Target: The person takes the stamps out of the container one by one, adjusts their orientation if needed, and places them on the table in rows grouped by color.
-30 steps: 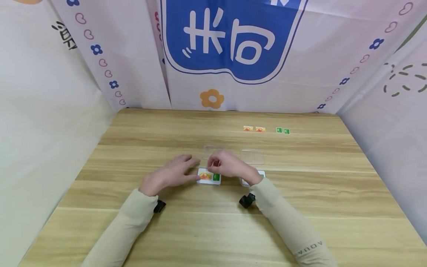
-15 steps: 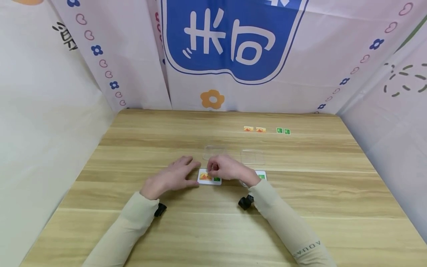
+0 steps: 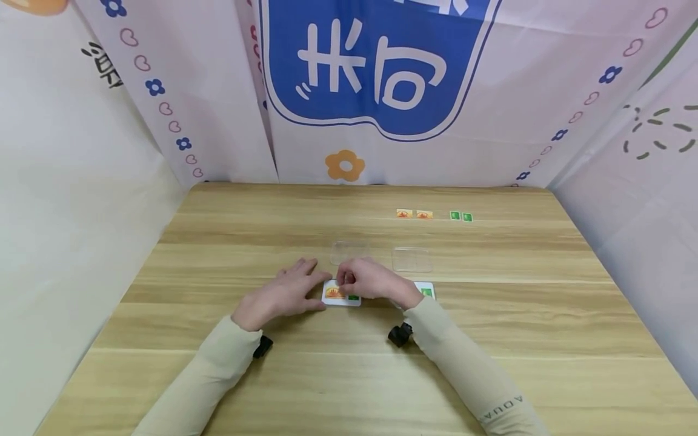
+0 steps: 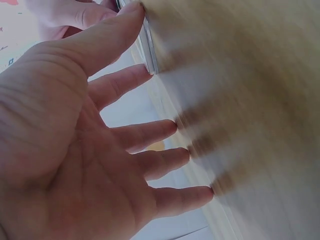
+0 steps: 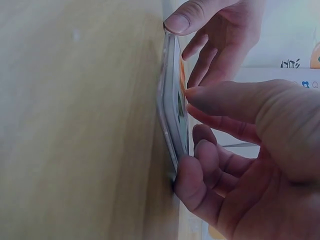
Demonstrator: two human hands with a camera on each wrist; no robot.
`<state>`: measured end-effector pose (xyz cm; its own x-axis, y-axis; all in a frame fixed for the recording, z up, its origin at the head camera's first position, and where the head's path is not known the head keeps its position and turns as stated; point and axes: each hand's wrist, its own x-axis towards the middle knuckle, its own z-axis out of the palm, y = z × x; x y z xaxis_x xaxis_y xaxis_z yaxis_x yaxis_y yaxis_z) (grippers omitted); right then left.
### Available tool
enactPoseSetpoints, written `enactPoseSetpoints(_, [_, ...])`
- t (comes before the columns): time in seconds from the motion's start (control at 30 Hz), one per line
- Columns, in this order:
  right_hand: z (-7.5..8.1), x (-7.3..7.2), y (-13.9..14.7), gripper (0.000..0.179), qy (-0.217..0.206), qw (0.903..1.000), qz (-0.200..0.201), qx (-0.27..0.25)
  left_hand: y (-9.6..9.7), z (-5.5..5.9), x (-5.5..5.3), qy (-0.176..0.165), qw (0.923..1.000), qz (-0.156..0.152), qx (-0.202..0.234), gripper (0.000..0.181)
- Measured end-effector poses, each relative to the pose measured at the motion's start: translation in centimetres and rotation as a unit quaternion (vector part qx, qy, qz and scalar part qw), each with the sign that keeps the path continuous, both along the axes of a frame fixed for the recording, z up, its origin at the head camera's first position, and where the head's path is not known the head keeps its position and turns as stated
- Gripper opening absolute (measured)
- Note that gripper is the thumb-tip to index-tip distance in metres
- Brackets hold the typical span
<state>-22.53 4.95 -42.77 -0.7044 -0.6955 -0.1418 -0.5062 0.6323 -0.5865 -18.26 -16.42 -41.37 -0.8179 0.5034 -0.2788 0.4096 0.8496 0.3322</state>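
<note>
In the head view, a white card point(image 3: 342, 302) with an orange picture point(image 3: 334, 293) on its left and a green one point(image 3: 353, 297) on its right lies between the hands. My left hand point(image 3: 291, 289) spreads at its left side, thumb at the near corner and index finger at the far corner. Its other fingertips rest on the table, as the left wrist view shows. My right hand point(image 3: 371, 278) bends over the card. Thumb and index tips meet its face by the orange picture; I cannot tell whether they pinch anything. Its lower fingers curl at the card's right end point(image 5: 175, 125).
A second white card point(image 3: 426, 289) lies right, partly under the right wrist. Behind are two clear plastic covers, left point(image 3: 350, 249) and right point(image 3: 411, 260). Farther back lie two orange pieces point(image 3: 425, 214) and two green pieces point(image 3: 455, 215). Printed cloth walls point(image 3: 234, 121) enclose the table.
My left thumb has slid from over the card's left edge to its near corner, and the index finger has come up to the far corner. My right fingertips have lowered onto the card.
</note>
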Motion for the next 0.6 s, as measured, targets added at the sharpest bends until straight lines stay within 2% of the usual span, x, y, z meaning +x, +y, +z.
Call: enactPoseSetpoints(0.6, [0.25, 0.7, -0.64, 0.004, 0.05, 0.998, -0.021, 0.033, -0.22, -0.07, 0.24, 0.012, 0.9999, -0.002, -0.002, 0.061])
